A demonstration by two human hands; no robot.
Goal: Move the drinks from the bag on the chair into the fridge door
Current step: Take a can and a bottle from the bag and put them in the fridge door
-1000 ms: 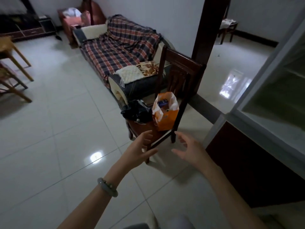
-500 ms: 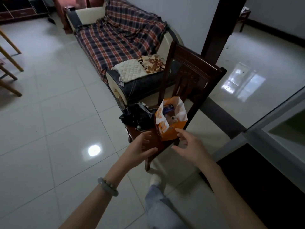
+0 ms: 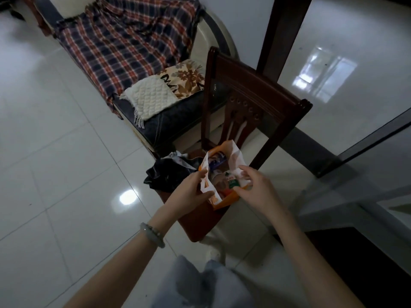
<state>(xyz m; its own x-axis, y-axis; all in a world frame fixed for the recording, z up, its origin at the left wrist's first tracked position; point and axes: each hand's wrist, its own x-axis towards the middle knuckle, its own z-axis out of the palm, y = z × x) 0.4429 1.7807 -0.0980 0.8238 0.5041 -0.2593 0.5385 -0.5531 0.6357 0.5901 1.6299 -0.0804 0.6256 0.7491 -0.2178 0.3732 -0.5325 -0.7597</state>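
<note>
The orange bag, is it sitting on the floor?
No, the orange bag sits on the chair seat, next to a black bag.

Single head-worn wide-angle view, aimed forward and steeply down.

Looks from above and close in over the chair [image 3: 255,101], seat almost straight below and backrest leaning away toward the upper right. Holds the bag [image 3: 226,200] just under mid-frame, near enough for the left grip [image 3: 189,192] and right grip [image 3: 255,192] to meet at its mouth, forearms running in from the bottom edge on either side of the trousers [image 3: 200,283]. Faces the sofa [image 3: 124,41] beyond, filling the upper left, with tiled floor [image 3: 55,152] spread to both sides. Bows straight lines near the borders.
</note>
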